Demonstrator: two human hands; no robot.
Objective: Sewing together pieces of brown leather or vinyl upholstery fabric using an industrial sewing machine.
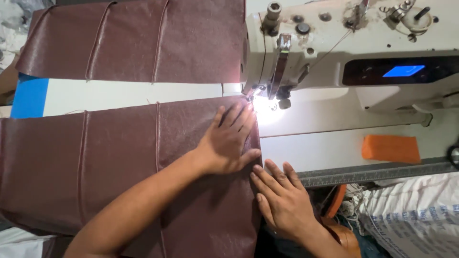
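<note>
head view: brown leatherette panel [119, 157] flat on bench [119, 95], its far right corner just at sewing machine [344, 52] needle

left hand [227, 141] pressed flat on panel near needle, fingers spread, gripping nothing

right hand [282, 200] at panel's right edge, nearer than needle, fingers loosely apart, resting on edge

several seams already cross panel; judged: edge run only starting, most of edge left unsewn

orange block [391, 148] right of needle
</note>
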